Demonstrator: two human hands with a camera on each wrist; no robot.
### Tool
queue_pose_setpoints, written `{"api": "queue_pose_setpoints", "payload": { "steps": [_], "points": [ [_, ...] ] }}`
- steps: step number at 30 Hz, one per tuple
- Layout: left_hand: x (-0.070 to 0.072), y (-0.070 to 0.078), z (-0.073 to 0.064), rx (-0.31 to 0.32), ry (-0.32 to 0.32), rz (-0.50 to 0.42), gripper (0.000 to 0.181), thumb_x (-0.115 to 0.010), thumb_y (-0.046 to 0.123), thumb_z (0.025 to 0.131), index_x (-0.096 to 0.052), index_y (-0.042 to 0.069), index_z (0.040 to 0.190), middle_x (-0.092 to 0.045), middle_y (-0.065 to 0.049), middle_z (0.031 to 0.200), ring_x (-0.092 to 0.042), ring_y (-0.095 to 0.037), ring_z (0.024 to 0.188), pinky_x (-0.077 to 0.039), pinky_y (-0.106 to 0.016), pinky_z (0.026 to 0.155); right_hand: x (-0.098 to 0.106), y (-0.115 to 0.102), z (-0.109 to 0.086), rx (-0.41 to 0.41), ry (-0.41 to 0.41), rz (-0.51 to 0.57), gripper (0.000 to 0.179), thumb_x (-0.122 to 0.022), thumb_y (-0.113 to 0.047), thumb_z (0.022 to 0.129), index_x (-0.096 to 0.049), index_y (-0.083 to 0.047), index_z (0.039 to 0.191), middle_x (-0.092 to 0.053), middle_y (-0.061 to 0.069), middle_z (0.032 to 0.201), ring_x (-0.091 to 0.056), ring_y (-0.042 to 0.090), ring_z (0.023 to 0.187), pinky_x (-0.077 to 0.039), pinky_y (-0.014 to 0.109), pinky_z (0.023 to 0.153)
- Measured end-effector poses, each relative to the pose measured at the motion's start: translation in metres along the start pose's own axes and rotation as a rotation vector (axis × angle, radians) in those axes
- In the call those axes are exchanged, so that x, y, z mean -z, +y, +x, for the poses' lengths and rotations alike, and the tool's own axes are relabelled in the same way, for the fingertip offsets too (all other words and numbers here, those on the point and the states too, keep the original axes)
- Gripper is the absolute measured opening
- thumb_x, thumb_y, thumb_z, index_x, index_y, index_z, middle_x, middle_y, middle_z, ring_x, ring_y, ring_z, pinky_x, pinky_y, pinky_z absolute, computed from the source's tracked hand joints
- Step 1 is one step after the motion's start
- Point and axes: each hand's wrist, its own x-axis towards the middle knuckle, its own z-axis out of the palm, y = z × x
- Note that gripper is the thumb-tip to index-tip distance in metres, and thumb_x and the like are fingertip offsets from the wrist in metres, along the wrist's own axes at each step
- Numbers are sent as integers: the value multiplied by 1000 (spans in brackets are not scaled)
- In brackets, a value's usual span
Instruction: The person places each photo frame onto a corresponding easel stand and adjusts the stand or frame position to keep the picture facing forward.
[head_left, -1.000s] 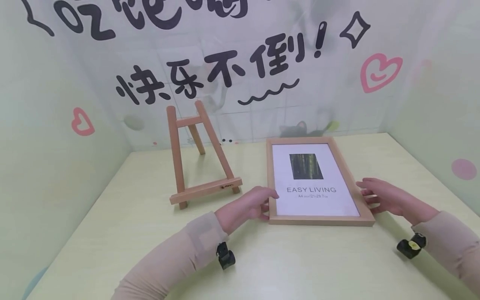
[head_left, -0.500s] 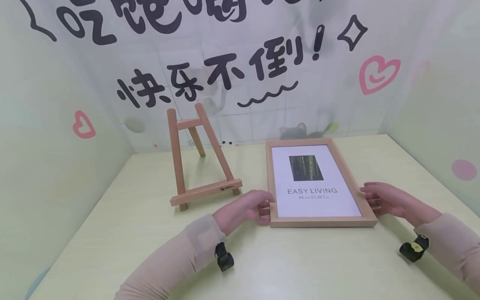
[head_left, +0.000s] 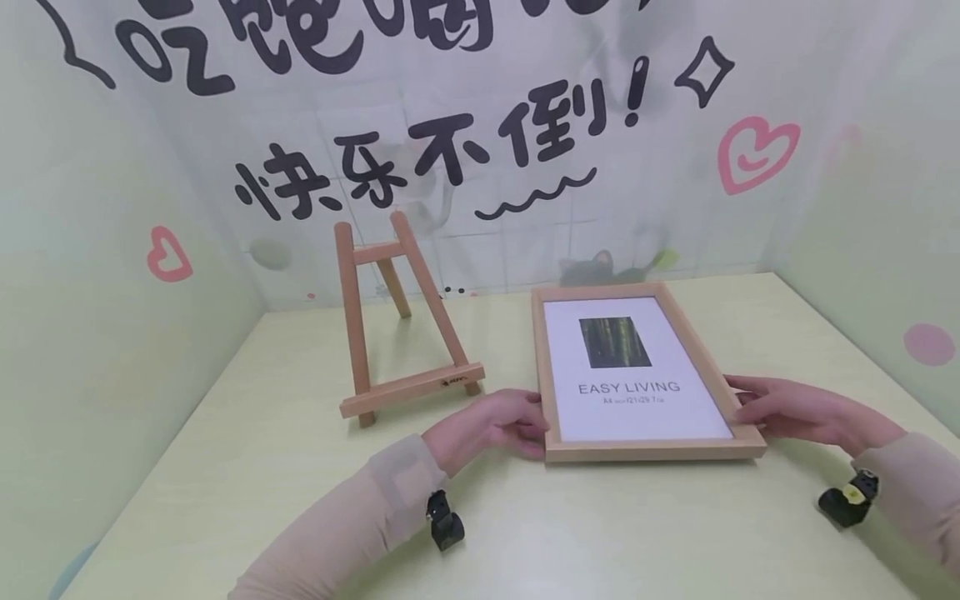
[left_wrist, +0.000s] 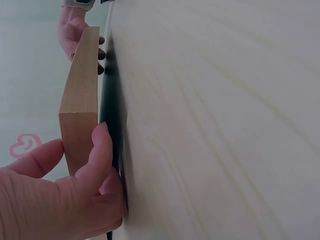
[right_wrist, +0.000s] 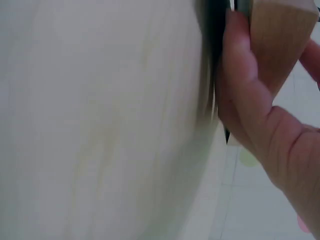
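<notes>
Though probably light, stiff and fragile-faced, best held by both side rails (head_left: pixel 697 354): picture frame (head_left: pixel 637 375), at 3 o'clock from easel (head_left: pixel 412 388), grasped by left hand (head_left: pixel 506 421) at 8 o'clock, right hand (head_left: pixel 806 412) at 4.

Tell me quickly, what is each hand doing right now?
Left hand: holding the left edge of the picture frame, fingers curled underneath.
Right hand: holding the frame's right edge, fingers underneath too.
</notes>
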Motion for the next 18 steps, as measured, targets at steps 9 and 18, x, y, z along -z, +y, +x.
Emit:
{"api": "queue_pose_setpoints", "payload": {
  "steps": [9, 18],
  "points": [
    [3, -1, -2, -4, -34, -3, 68, -48, -17, 81, -26, 1, 142, -53, -26, 117, -54, -19, 73, -48, -51, 90, 14, 4, -6, 85, -186, 59, 81, -45, -3, 92, 21, 2, 138, -50, -3, 121, -57, 29, 107, -50, 45, 90],
    [6, -1, -7, -30, -62, 77, 71, -53, -15, 80, -23, -1, 142, -55, -28, 112, -60, -35, 97, -50, -45, 88, 15, -2, -3, 42, -181, -17, 85, -48, -8, 89, 20, 10, 136, -53, 3, 120, -58, 25, 104, -51, 41, 87]
  ]
}}
